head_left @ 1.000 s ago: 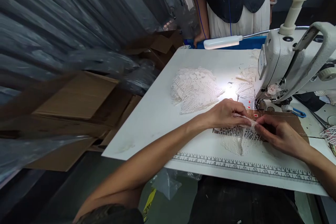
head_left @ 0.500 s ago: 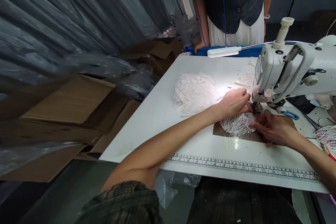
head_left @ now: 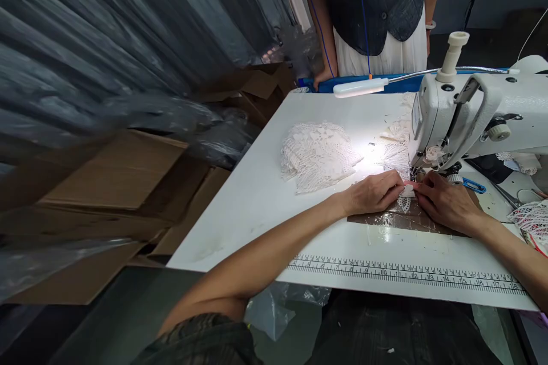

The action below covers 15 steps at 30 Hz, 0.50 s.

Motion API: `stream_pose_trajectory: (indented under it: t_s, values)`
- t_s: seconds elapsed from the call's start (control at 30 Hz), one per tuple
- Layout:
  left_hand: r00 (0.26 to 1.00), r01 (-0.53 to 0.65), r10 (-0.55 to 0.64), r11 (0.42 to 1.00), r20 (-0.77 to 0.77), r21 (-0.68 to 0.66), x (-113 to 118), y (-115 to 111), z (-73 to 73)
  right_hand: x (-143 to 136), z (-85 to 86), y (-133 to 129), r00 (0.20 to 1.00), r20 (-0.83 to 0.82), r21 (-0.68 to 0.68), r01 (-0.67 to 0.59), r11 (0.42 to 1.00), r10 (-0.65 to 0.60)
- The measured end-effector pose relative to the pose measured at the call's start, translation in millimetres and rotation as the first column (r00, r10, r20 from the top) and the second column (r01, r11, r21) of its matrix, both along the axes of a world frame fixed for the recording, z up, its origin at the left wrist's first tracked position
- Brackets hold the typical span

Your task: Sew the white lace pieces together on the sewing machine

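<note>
A white sewing machine [head_left: 432, 120] stands at the right of the table. Just in front of its needle, a piece of white lace [head_left: 405, 201] lies between my two hands, with part of it running behind the needle. My left hand [head_left: 374, 191] is closed, its fingertips pinching the lace's left edge. From the other side, my right hand [head_left: 447, 199] grips the lace with thumb and fingers close to the presser foot. A narrow pink strip [head_left: 410, 183] shows between the fingertips. Left of the hands rests a pile of white lace [head_left: 317, 154].
A printed ruler [head_left: 402, 274] runs along the table's front edge. A lamp [head_left: 360, 88] lights the work. Scissors [head_left: 507, 197] and a blue clip [head_left: 474, 185] lie at right. Cardboard boxes [head_left: 107, 177] stand left of the table. Another person [head_left: 377, 17] stands behind it.
My left hand has come down and toward me from beside the needle. The lace in front has moved back under the machine, leaving a smaller part showing. My right hand has closed on it.
</note>
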<state>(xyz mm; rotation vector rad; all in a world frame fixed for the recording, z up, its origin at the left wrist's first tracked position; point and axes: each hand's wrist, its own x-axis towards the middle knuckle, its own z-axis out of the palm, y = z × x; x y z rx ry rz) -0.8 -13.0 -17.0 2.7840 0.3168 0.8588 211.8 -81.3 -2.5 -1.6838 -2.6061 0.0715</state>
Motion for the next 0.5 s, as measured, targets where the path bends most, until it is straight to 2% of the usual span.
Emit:
stream_pose_trajectory:
  t_s: [0.07, 0.13, 0.2, 0.27, 0.33, 0.4, 0.5]
  values:
    - [1.000, -0.013, 0.015, 0.997, 0.025, -0.076, 0.0, 0.6, -0.1, 3.5, -1.2, -1.7, 0.998, -0.053, -0.003, 0.020, 1.000, -0.020]
    - [0.997, -0.040, 0.047, 0.993, 0.056, -0.109, -1.3, -0.6, 0.2, 8.4, -3.2, -4.5, 0.980, -0.195, 0.002, 0.050, 0.999, -0.049]
    - [0.991, -0.090, 0.103, 0.984, 0.079, -0.155, -2.4, -2.2, 0.4, 12.5, -4.9, -8.4, 0.919, -0.392, 0.015, 0.045, 0.999, -0.036]
    - [0.985, -0.133, 0.153, 0.971, 0.084, -0.199, -2.7, -3.6, 0.8, 13.7, -5.5, -12.4, 0.853, -0.519, 0.053, -0.027, 0.998, 0.050]
    - [0.982, -0.148, 0.169, 0.966, 0.082, -0.210, -2.8, -4.8, 1.7, 11.8, -4.7, -15.4, 0.844, -0.509, 0.092, -0.140, 0.986, 0.168]
    - [0.992, -0.099, 0.112, 0.981, 0.065, -0.169, -3.6, -6.0, 2.8, 8.4, -3.5, -16.9, 0.876, -0.425, 0.091, -0.211, 0.973, 0.230]
    - [1.000, 0.029, -0.030, 0.999, 0.002, 0.035, -5.9, -7.5, 3.7, 4.9, -2.6, -17.1, 0.890, -0.374, 0.085, -0.247, 0.965, 0.261]
